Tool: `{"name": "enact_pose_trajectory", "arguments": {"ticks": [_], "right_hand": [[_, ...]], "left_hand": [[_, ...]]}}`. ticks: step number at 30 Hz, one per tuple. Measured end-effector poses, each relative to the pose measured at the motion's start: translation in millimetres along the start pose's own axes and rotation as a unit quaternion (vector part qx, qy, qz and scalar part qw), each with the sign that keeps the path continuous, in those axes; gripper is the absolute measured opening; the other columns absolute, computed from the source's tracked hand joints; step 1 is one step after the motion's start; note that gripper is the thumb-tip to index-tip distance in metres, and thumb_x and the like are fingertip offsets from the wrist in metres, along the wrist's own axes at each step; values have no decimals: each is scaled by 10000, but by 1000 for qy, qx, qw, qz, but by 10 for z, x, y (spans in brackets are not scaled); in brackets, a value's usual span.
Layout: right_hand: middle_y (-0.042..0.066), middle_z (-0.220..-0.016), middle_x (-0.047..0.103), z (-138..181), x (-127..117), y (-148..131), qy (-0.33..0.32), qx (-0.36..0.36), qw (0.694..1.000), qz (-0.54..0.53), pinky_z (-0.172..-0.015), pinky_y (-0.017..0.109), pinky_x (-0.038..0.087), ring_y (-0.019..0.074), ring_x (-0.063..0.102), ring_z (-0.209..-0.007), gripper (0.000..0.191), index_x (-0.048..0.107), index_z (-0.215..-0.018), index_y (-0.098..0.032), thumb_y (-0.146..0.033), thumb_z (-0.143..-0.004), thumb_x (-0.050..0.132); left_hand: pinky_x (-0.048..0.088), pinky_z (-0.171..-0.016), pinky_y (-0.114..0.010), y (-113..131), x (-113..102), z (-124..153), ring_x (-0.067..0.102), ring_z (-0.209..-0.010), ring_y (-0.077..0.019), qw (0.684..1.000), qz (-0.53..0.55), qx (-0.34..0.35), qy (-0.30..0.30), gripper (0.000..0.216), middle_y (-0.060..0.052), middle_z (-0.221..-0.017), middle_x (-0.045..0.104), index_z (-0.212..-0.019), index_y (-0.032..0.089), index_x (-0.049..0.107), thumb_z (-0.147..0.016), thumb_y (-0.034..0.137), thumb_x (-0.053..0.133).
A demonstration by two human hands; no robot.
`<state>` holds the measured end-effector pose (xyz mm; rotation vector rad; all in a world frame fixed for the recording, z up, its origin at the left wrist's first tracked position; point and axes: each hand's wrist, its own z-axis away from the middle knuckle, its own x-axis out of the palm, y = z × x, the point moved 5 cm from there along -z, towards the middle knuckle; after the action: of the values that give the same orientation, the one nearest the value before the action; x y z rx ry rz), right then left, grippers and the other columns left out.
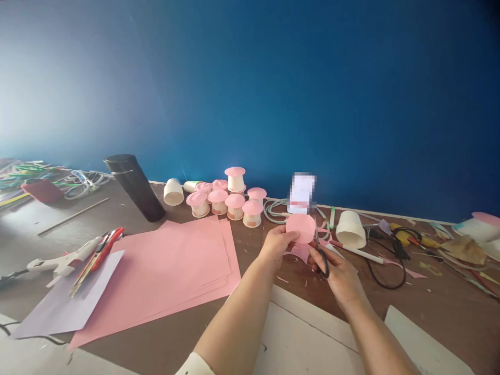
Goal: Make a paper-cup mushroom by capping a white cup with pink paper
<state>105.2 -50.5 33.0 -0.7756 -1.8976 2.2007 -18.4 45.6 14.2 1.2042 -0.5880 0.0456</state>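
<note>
A round piece of pink paper (300, 227) is pinched in my left hand (279, 245), thumb on its near face. My right hand (339, 273) grips a pair of scissors (323, 263) by the dark handles. Their blades point up along the right edge of the pink circle; whether they are parted I cannot make out. Below the circle lies a pink paper offcut (299, 252) on the dark table. Beyond my hands, against the wall, stand several small paper-cup houses (252, 212) with pink roofs, one stacked on another.
Pink sheets (179, 260) lie to the left, with a lilac sheet (97, 291), a red utility knife (96, 258) and a white glue gun (64, 259). Behind them is a black bottle (136, 187). White paper cups (350, 230), cables and scraps lie to the right.
</note>
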Motion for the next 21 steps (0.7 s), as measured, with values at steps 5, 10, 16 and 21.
{"name": "enact_pose_trajectory", "arguments": {"ticks": [5,10,16,21], "right_hand": [[35,-688,685,-4,9,-5,-5,-5,1000,5,-594,269,453,189,605,-648,513,758,-1029,-199,-591,-707,678],[28,-698,669,-23,11,38,-10,-1,1000,-8,-603,264,450,174,590,-638,533,745,-1062,-197,-589,-706,687],[21,-705,664,-35,5,89,-10,10,1000,-22,-571,255,434,162,577,-622,542,731,-1103,-199,-567,-706,702],[16,-702,657,-35,14,89,-8,1,1000,-24,-568,251,432,158,575,-621,522,737,-1078,-202,-567,-708,700]], "left_hand": [[365,-592,-246,-1,3,-1,460,-580,-81,1000,1,-4,-1,244,-37,-717,597,-819,118,682,-616,245,730],[366,-590,-242,-6,-1,-5,457,-576,-77,1000,1,0,-3,250,-37,-722,596,-835,115,683,-622,239,725],[370,-593,-241,-8,-1,-3,448,-572,-75,1000,-3,1,-6,245,-33,-709,588,-835,113,682,-628,237,722],[379,-604,-246,-20,-5,-12,459,-580,-78,1000,-1,-1,-8,269,-39,-732,598,-854,112,686,-627,248,735]]}}
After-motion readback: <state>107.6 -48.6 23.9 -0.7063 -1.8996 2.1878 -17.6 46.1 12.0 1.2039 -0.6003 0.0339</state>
